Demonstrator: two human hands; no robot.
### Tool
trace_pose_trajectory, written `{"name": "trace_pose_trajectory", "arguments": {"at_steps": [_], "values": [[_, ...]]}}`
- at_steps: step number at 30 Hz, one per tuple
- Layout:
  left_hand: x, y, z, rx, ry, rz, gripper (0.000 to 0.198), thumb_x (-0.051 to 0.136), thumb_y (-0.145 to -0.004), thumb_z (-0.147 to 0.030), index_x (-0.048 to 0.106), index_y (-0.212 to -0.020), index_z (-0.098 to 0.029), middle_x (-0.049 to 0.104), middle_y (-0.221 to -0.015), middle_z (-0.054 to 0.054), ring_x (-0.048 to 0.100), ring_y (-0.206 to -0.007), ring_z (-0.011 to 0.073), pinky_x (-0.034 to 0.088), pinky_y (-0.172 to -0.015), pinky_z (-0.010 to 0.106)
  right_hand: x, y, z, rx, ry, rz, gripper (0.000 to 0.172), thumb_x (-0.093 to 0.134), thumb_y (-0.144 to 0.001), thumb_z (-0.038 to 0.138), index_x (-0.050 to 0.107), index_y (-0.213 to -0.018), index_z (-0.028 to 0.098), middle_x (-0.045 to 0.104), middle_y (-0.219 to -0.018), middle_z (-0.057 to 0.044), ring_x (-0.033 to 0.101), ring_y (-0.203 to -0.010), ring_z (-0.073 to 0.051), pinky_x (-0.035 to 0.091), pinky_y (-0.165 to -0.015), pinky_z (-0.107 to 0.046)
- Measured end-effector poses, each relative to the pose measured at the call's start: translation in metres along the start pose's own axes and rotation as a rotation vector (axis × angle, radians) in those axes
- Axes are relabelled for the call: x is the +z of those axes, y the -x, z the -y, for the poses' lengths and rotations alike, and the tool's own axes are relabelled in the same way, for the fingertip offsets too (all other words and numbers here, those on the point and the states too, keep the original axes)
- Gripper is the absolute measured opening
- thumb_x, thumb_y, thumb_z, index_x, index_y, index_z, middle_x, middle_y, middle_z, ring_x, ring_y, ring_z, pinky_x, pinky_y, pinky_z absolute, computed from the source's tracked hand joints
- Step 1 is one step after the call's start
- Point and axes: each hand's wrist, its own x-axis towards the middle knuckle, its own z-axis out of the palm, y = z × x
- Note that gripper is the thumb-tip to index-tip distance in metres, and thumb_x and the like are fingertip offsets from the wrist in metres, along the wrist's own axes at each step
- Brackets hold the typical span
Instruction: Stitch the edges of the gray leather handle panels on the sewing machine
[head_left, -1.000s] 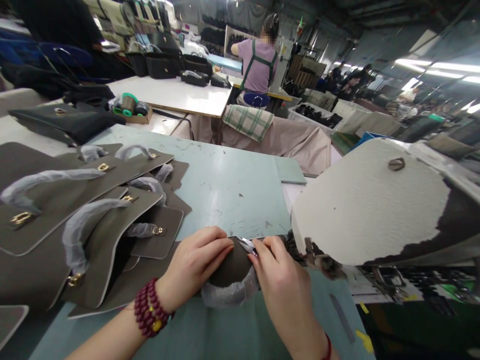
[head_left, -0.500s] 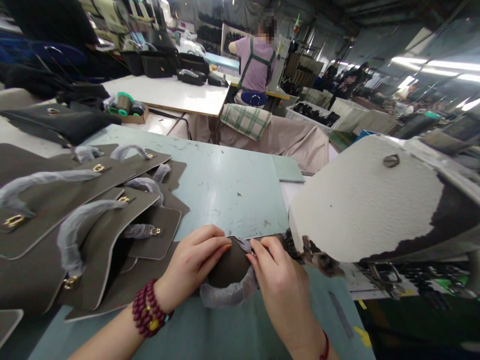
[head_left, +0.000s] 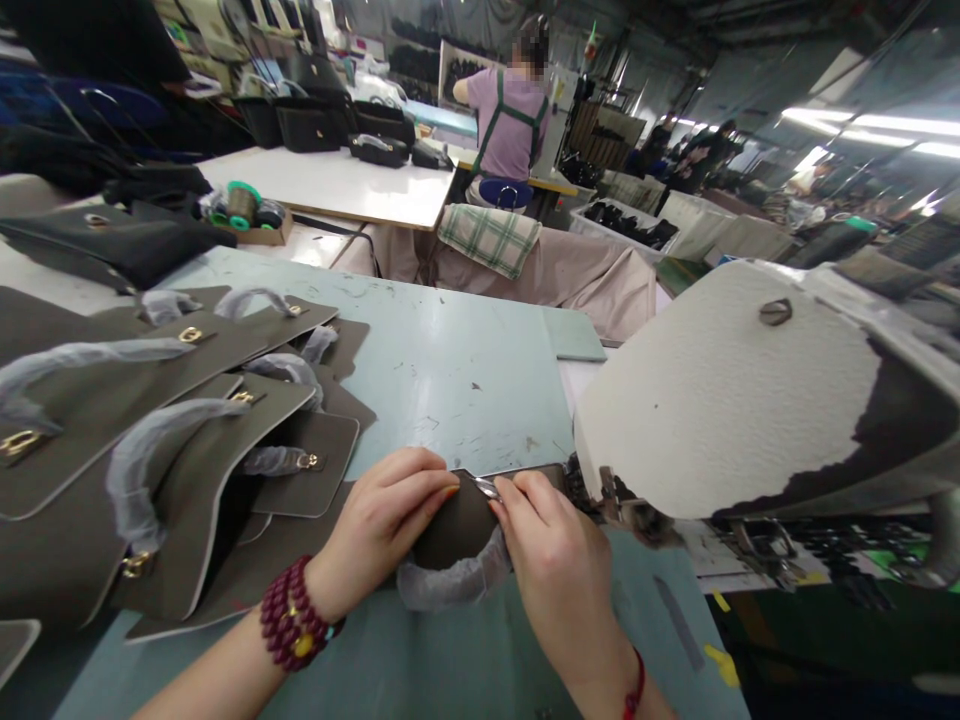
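A dark olive-grey bag panel [head_left: 448, 535] lies under both of my hands at the front of the table. Its handle [head_left: 454, 585], wrapped in translucent film, curves toward me. My left hand [head_left: 394, 510] pinches the panel's far edge between thumb and fingers. In my right hand [head_left: 555, 545] is a pair of thread snips [head_left: 486, 487], their silver tips pointing left along that pale-trimmed edge, close to my left fingertips. The grip end of the snips is hidden inside my fingers.
Several similar bag panels [head_left: 180, 470] with wrapped handles and gold hardware are heaped at left. A white sewing machine head [head_left: 720, 390] stands close on the right. Thread spools [head_left: 244, 205] sit in a box behind the pale green tabletop [head_left: 465, 360]. A person [head_left: 510, 120] sits farther back.
The snips have turned slightly, with their blades looking narrower and closer together now. Both hands stay at the panel's edge. The whole view has shifted a little.
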Motion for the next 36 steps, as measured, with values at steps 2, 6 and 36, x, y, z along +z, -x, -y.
{"name": "trace_pose_trajectory", "arguments": {"at_steps": [2,6,36], "values": [[0.000,0.001,0.000,-0.027,0.022,-0.005,0.017,0.053,-0.092,-0.006,0.062,-0.099,-0.018,0.061,-0.094,0.004,0.058,-0.087,0.0128,0.048,-0.077,0.025,-0.001,0.000,0.000,0.007,-0.011,-0.013,0.013,0.054,-0.097,0.019,0.062,-0.107,0.020,0.064,-0.093,-0.003,0.061,-0.077,-0.018,0.042,-0.064,-0.029],[-0.001,0.000,-0.001,-0.082,0.046,-0.028,0.015,0.053,-0.092,-0.007,0.063,-0.096,-0.018,0.061,-0.091,0.004,0.058,-0.084,0.0122,0.048,-0.075,0.024,-0.001,0.000,0.001,0.039,-0.014,-0.027,0.011,0.057,-0.096,0.020,0.062,-0.106,0.021,0.064,-0.091,-0.002,0.061,-0.074,-0.017,0.042,-0.062,-0.029],[-0.029,-0.008,0.009,-0.320,-0.126,-0.089,0.028,0.047,-0.097,-0.031,0.062,-0.076,-0.018,0.062,-0.080,0.003,0.058,-0.078,0.0166,0.046,-0.074,0.030,-0.001,-0.006,0.004,0.048,-0.109,-0.062,0.016,0.050,-0.100,0.025,0.064,-0.105,0.020,0.064,-0.092,-0.004,0.063,-0.077,-0.017,0.048,-0.067,-0.028]]}}
